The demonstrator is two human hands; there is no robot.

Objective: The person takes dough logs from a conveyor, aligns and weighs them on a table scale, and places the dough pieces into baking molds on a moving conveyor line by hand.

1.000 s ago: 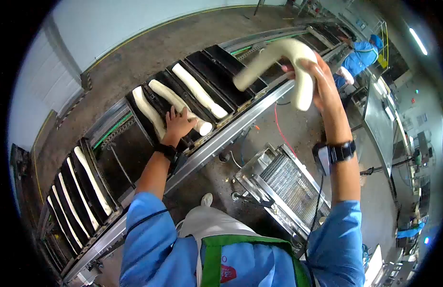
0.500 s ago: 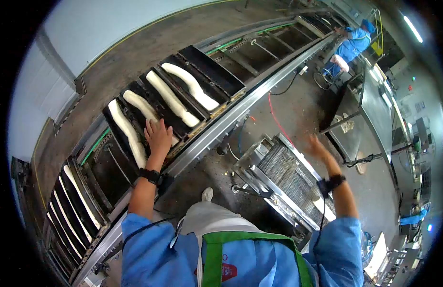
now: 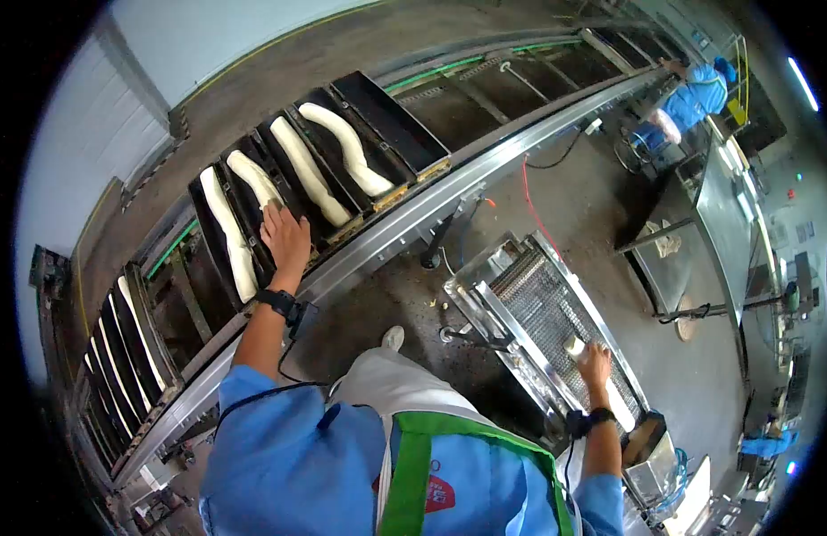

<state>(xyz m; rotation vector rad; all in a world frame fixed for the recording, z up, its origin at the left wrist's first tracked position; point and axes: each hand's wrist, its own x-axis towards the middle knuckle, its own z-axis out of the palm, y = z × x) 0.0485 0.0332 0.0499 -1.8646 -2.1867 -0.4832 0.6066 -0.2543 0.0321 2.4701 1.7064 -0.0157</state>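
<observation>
Long strips of pale dough lie in a row of black baking tins (image 3: pixel 391 121) on the line to my left. My left hand (image 3: pixel 285 239) rests with fingers stretched out on the near part of one dough strip (image 3: pixel 251 177), second from the left; its near end is hidden by the hand. To the right, my right hand (image 3: pixel 595 364) is closed round another dough strip (image 3: pixel 620 404) on the mesh conveyor (image 3: pixel 543 308). One end of that strip sticks out past the fingers, and the rest runs back towards my wrist.
A metal rail (image 3: pixel 512 152) edges the tin line. More tins with thin dough strips (image 3: pixel 138 330) stand at lower left. A co-worker in blue (image 3: pixel 695 103) is at the far end of the line. A steel table (image 3: pixel 726 219) stands at right, and a red hose (image 3: pixel 540 219) hangs behind the conveyor.
My right hand has come down from above the far side of the mesh conveyor and closed round the dough there. My left hand stays on the dough in the tin, fingers still stretched.
</observation>
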